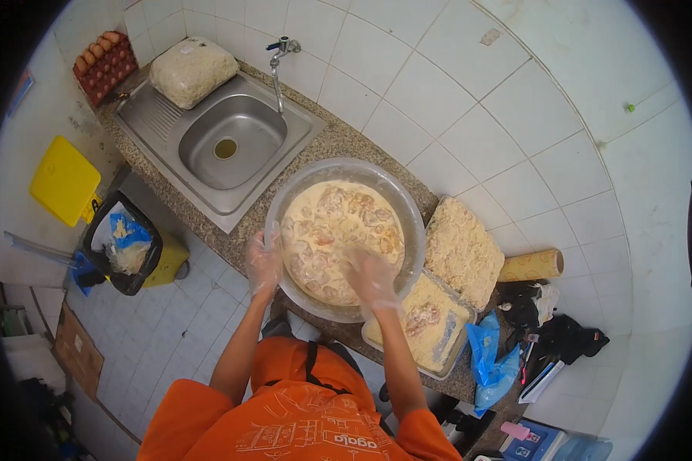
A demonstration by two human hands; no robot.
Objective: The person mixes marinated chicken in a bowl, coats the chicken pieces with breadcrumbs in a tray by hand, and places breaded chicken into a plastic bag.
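Note:
A large metal basin [416, 223] on the counter holds pale, creamy batter with many pieces of what looks like raw chicken [330, 201] in it. My left hand [264, 260], in a clear plastic glove, grips the basin's left rim. Also gloved, my right hand [372, 276] reaches over the near right side into the batter; its fingers are smeared by motion, so what they hold cannot be made out. Just right of it, a tray [455, 358] of pale breading carries a coated piece [423, 318]. Behind that lies a second heap of crumbs [461, 250].
Left of the basin is a steel sink [234, 142] with a tap [278, 69], a full bag [194, 72] on its drainboard and an egg tray [106, 67] beyond. A roll [532, 265] and blue bag [490, 365] lie rightward. A bin [134, 246] stands on the floor.

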